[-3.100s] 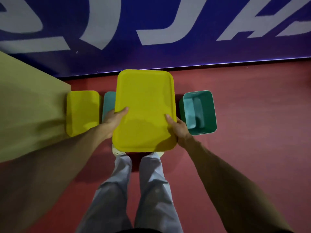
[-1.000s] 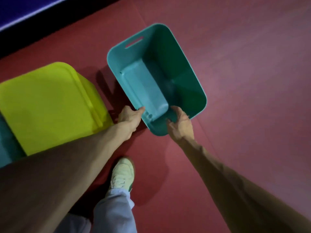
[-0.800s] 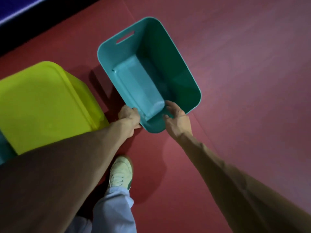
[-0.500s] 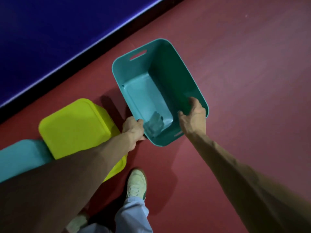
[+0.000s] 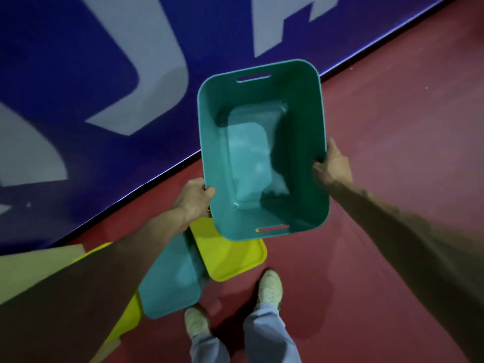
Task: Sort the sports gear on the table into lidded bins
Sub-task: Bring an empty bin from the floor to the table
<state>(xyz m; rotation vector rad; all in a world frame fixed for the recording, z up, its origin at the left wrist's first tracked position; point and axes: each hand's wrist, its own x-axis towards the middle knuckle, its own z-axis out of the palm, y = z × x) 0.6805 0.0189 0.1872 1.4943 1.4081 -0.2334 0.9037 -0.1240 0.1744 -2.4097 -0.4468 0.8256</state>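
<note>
I hold an open teal bin (image 5: 303,158) in the air above the red floor, its inside bare and a slot handle at each end. My left hand (image 5: 193,199) grips its left rim near the front corner. My right hand (image 5: 332,166) grips the right rim. Below it on the floor stand a bin with a yellow lid (image 5: 230,254), a bin with a teal lid (image 5: 172,279) and another yellow-lidded bin (image 5: 128,323), partly hidden by my left forearm. No sports gear is in sight.
A blue wall banner (image 5: 104,100) with large white letters runs along the floor's far edge. An olive-green table corner (image 5: 31,268) shows at the left. My two feet (image 5: 269,286) stand just behind the lidded bins. Red floor stretches to the right.
The teal bin has come up off the floor and toward me. My right hand slid from the near end to the right rim. The view swung left, showing the banner and the other bins.
</note>
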